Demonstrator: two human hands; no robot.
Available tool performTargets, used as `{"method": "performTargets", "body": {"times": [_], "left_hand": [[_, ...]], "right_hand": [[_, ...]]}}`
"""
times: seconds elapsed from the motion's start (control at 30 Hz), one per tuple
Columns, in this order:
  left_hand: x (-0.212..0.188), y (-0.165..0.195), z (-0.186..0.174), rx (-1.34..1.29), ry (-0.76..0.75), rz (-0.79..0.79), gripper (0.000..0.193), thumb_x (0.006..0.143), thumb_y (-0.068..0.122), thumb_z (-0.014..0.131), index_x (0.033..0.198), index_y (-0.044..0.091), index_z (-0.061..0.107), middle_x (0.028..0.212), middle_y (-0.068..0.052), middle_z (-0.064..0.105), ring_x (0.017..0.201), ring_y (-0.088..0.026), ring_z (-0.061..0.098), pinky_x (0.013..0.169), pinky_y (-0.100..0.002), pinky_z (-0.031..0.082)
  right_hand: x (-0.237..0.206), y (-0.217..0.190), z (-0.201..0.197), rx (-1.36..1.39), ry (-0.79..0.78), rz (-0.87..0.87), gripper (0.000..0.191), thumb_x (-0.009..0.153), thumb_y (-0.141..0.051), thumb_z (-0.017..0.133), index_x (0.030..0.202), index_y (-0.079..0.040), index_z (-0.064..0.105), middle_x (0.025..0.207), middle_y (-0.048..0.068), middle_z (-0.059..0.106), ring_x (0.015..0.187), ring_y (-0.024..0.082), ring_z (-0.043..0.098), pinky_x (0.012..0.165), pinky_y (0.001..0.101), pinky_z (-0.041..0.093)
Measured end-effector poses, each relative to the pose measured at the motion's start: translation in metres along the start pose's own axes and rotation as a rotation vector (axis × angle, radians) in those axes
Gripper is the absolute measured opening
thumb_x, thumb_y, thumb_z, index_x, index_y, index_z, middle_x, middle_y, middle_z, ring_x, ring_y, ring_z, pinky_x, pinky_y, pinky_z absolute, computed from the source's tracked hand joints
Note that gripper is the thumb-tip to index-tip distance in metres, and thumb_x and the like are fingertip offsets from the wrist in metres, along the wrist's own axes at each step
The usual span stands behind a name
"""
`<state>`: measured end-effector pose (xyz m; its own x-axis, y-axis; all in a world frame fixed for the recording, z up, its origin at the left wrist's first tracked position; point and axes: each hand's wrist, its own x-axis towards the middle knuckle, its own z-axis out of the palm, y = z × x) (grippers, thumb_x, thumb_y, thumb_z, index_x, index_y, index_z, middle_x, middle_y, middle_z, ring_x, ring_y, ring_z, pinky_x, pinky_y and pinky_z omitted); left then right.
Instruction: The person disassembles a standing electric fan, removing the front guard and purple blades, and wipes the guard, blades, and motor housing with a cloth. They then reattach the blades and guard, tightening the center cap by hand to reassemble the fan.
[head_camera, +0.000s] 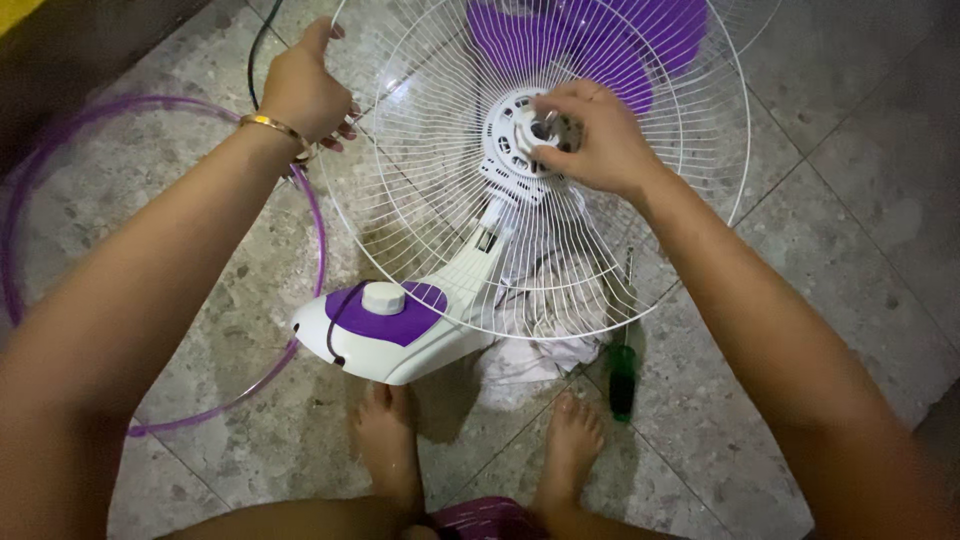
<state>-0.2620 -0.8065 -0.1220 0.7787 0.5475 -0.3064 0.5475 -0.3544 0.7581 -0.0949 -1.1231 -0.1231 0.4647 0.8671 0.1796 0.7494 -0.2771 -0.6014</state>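
Observation:
A white fan lies tilted on the tiled floor, its purple-topped base (385, 325) near my feet. My left hand (303, 88) grips the left rim of the white wire rear grille (430, 200). My right hand (590, 135) pinches the white motor hub (515, 135) at the grille's centre, fingers closed around the shaft. Purple fan blades (600, 40) lie behind the grille at the top.
A purple ring (315, 215) lies on the floor at left. A green-handled screwdriver (622, 375) rests by my right foot. A white cloth (535, 355) sits under the grille. A black cable (258, 45) runs at top left. A dark wall edge is at far left.

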Motion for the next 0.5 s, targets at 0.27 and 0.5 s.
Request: {"method": "performTargets", "body": {"times": [0.27, 0.5], "left_hand": [[-0.001, 0.002, -0.001, 0.024, 0.013, 0.009, 0.062, 0.089, -0.012, 0.054, 0.142, 0.019, 0.044, 0.08, -0.013, 0.071, 0.058, -0.024, 0.073, 0.041, -0.041, 0.057], [-0.001, -0.001, 0.0, 0.008, 0.025, 0.012, 0.066, 0.087, -0.012, 0.06, 0.143, 0.019, 0.044, 0.082, -0.015, 0.07, 0.059, -0.024, 0.073, 0.042, -0.041, 0.058]], "right_hand": [[0.003, -0.003, 0.011, -0.254, -0.013, 0.24, 0.068, 0.07, -0.05, 0.097, 0.114, -0.004, 0.072, 0.098, 0.006, 0.064, 0.092, 0.02, 0.061, 0.08, 0.0373, 0.054], [0.006, -0.006, -0.004, -0.107, -0.101, 0.138, 0.076, 0.076, -0.058, 0.084, 0.134, -0.011, 0.071, 0.118, 0.015, 0.068, 0.103, 0.027, 0.067, 0.085, 0.0375, 0.056]]}}
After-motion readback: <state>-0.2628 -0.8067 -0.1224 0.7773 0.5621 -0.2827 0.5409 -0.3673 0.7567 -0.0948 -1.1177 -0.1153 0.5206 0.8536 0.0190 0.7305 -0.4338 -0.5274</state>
